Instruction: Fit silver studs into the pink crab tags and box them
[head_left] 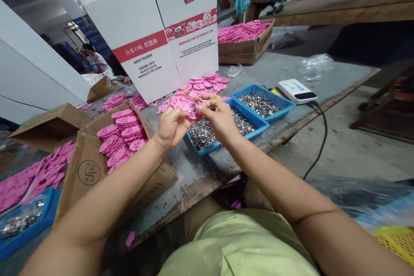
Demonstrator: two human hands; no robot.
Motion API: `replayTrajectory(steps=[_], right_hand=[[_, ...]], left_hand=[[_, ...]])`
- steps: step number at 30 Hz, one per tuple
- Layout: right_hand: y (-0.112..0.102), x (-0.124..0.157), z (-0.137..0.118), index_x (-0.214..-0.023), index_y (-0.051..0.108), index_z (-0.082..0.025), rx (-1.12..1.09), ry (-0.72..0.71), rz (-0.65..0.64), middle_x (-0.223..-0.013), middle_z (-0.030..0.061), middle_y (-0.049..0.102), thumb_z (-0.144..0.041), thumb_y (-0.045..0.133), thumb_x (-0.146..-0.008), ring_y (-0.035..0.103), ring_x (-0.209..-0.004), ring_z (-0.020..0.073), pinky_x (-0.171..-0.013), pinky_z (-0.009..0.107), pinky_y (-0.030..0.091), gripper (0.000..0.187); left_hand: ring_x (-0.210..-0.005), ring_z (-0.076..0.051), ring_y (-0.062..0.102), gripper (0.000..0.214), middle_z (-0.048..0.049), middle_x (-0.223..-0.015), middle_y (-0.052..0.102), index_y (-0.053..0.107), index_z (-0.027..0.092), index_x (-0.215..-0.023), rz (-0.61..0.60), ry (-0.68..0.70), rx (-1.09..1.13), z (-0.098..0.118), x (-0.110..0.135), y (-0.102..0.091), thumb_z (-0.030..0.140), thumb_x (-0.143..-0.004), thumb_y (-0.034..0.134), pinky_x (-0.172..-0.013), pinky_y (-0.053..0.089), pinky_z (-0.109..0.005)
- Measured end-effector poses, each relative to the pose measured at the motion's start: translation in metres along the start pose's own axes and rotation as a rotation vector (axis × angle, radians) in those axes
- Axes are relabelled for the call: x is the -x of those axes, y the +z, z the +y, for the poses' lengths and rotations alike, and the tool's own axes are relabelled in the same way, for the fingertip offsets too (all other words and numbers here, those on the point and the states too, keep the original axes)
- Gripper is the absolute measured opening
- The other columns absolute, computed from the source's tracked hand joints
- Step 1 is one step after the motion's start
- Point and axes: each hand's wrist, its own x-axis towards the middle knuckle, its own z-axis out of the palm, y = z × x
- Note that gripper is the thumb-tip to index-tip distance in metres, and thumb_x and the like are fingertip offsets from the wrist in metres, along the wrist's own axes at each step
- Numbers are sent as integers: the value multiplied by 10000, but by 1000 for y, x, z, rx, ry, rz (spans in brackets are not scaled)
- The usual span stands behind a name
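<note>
A flat pink plastic piece (183,102) with a round recess in its middle is held up over the table. My left hand (170,126) grips it from the left, thumb on its face. At its right edge, the thumb and fingers of my right hand (221,117) are pinched together; whatever is between the fingertips is too small to make out. Small shiny bits show on the piece near those fingertips. Below my right hand stands a blue tray (262,128) of small silvery metal parts. Similar pink pieces (211,83) lie heaped just behind.
A second blue tray (287,108) and a white scale (297,90) with a black cable stand to the right. Cardboard boxes (89,172) (247,51) hold stacked pink pieces. A tall white carton (190,58) rises behind. Another person (97,60) sits far left.
</note>
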Motion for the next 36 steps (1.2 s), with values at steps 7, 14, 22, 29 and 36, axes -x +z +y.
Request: replayTrajectory(steps=[7, 14, 22, 29, 36], right_hand=[[2, 1, -3, -650, 611, -232, 14, -9, -24, -1205, 80, 651, -223, 743, -786, 608, -1252, 283, -1170, 560, 443, 190], [5, 3, -4, -661, 571, -241, 58, -43, -22, -1190, 69, 705, -220, 708, -806, 606, -1249, 273, -1112, 536, 479, 201], [14, 5, 13, -840, 566, -256, 39, -23, 68, -1275, 91, 677, -301, 737, -785, 616, -1154, 247, -948, 440, 540, 184], [6, -3, 28, -904, 538, -261, -119, -5, 108, -1126, 57, 697, -390, 689, -813, 665, -1008, 202, -938, 403, 541, 219], [-21, 13, 49, -904, 606, -242, 212, 74, -37, -900, 35, 687, -404, 644, -790, 626, -843, 213, -852, 404, 520, 201]], left_hand=[[-1124, -267, 700, 689, -73, -1129, 743, 567, 251, -1338, 10, -1, 1, -1, 0, 1, 95, -668, 560, -944, 599, -471], [-1151, -265, 684, 716, -73, -1144, 730, 552, 254, -1369, 5, 9, 1, -2, 0, 1, 77, -676, 548, -959, 590, -461], [-1186, -267, 685, 691, -78, -1159, 737, 573, 231, -1355, 14, 1, 26, -1, -2, -1, 57, -687, 555, -992, 587, -456], [-1265, -291, 675, 639, -80, -1177, 756, 555, 214, -1322, 48, -67, 60, 2, -2, 1, 22, -715, 501, -1102, 528, -616], [-1248, -338, 699, 431, -150, -1147, 760, 573, 136, -1147, 137, -137, 166, 5, -9, -7, 28, -742, 470, -1097, 536, -654]])
